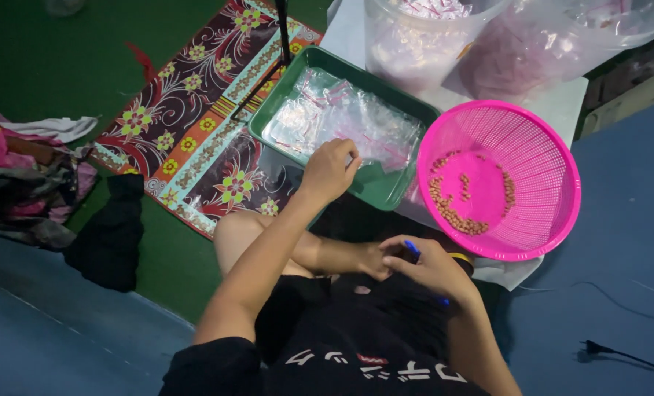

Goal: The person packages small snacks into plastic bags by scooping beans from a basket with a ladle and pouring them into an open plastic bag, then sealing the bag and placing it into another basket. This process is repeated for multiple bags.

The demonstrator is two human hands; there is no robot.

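My left hand (pixel 330 169) reaches forward over a green tray (pixel 386 192) and its curled fingers touch the pile of small clear zip bags (pixel 345 117) lying in it. My right hand (pixel 430 265) stays low over my lap, fingers closed on a small blue object (pixel 412 248) that is mostly hidden. A pink round basket (pixel 532 220) stands just right of the tray, with small brown seeds (pixel 452 216) scattered across its bottom.
Two clear plastic tubs (pixel 422 40) with packed bags stand behind the tray on a white sheet (pixel 561 103). A flower-patterned mat (pixel 202 125) lies to the left, with crumpled clothes (pixel 26 183) at the far left. A black cable with plug (pixel 598 350) lies at the right.
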